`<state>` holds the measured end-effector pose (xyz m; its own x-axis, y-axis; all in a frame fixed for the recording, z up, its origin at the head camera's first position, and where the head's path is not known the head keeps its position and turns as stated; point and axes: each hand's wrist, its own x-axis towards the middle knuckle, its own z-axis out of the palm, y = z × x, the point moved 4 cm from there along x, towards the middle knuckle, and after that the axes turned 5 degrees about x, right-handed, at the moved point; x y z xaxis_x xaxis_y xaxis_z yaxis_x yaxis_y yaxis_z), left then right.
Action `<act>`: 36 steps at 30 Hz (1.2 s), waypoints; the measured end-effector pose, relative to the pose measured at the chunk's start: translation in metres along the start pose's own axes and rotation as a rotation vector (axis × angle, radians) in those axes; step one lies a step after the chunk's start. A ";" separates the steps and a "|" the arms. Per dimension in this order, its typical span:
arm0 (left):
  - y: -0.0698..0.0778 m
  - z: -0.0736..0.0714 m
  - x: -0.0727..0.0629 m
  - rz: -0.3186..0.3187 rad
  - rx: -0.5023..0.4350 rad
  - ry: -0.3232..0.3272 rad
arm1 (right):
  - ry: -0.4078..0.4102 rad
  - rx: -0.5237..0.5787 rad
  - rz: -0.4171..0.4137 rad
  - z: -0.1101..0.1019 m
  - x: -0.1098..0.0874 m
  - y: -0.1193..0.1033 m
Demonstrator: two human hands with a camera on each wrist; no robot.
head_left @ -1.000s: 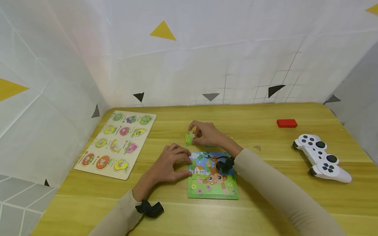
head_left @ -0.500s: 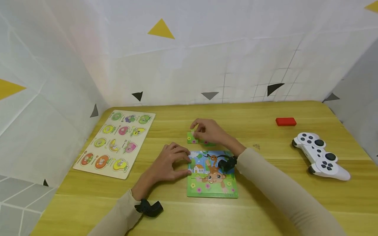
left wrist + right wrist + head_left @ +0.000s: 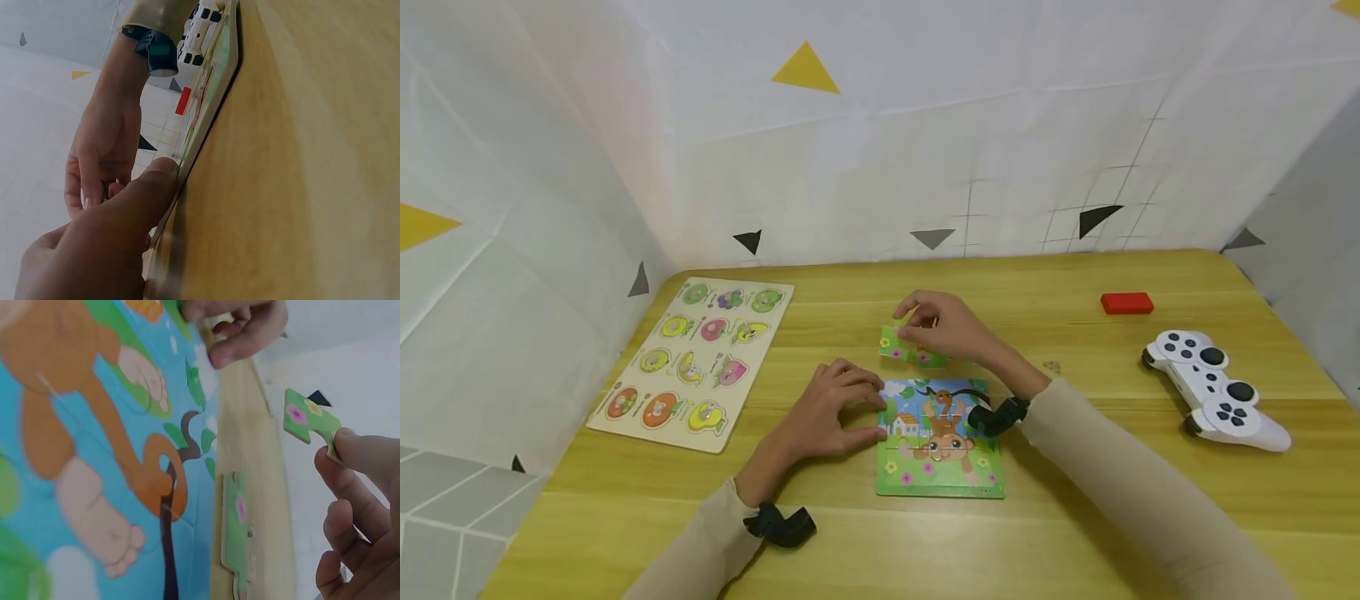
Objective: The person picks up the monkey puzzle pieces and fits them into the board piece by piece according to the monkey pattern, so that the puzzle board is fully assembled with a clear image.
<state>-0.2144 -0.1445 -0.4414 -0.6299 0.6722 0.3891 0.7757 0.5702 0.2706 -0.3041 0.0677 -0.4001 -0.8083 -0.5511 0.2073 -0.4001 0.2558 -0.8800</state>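
My right hand (image 3: 951, 329) pinches a green jigsaw piece (image 3: 305, 417) with a pink and a yellow flower between thumb and index finger, raised off the table behind the puzzle board. More green pieces (image 3: 236, 528) lie on the table below that hand, partly hidden by it in the head view. The puzzle board (image 3: 925, 481) shows a hanging monkey, a house and flowers and lies flat. My left hand (image 3: 831, 417) rests at its left side, thumb and fingertips spread and touching the edge. The left wrist view has the thumb (image 3: 164, 167) against the board's rim.
A wooden fruit peg board (image 3: 730, 433) lies at the left of the table. Toward the right are a red block (image 3: 1127, 303) and a white game controller (image 3: 1217, 392). A patterned cloth (image 3: 865, 167) stands along the table's back edge.
My right hand has pinched the flower piece and lifted it slightly up and to the right, off the pieces beside it. The left hand has stayed at the puzzle board's left edge.
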 end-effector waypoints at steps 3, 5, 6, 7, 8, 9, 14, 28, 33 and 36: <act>0.001 -0.001 0.000 0.000 -0.005 0.005 | -0.023 0.053 -0.028 -0.002 -0.009 -0.004; 0.002 -0.002 0.000 -0.002 -0.008 0.004 | -0.044 0.078 -0.029 -0.002 -0.016 -0.006; 0.002 -0.002 0.000 -0.007 -0.009 0.000 | -0.058 0.088 -0.021 -0.002 -0.019 -0.008; 0.002 -0.002 0.000 -0.009 -0.009 -0.004 | -0.074 0.093 -0.012 -0.001 -0.023 -0.009; 0.002 -0.002 0.000 -0.011 -0.008 -0.007 | -0.091 0.099 0.000 0.000 -0.027 -0.010; 0.002 -0.002 0.000 -0.012 -0.009 -0.010 | -0.109 0.105 0.014 0.002 -0.031 -0.011; 0.002 -0.002 0.000 -0.010 -0.009 -0.007 | -0.215 0.164 0.059 0.011 -0.048 -0.015; 0.001 -0.001 0.000 -0.002 -0.012 0.013 | -0.396 0.209 0.073 0.041 -0.076 -0.024; 0.001 0.000 -0.001 -0.017 -0.009 0.002 | -0.435 0.228 0.094 0.049 -0.081 -0.026; 0.001 -0.001 -0.001 -0.021 -0.014 0.001 | -0.441 0.183 0.077 0.054 -0.082 -0.026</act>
<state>-0.2132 -0.1451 -0.4409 -0.6458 0.6596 0.3845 0.7629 0.5774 0.2908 -0.2040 0.0636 -0.4169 -0.5566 -0.8304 -0.0275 -0.2316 0.1868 -0.9547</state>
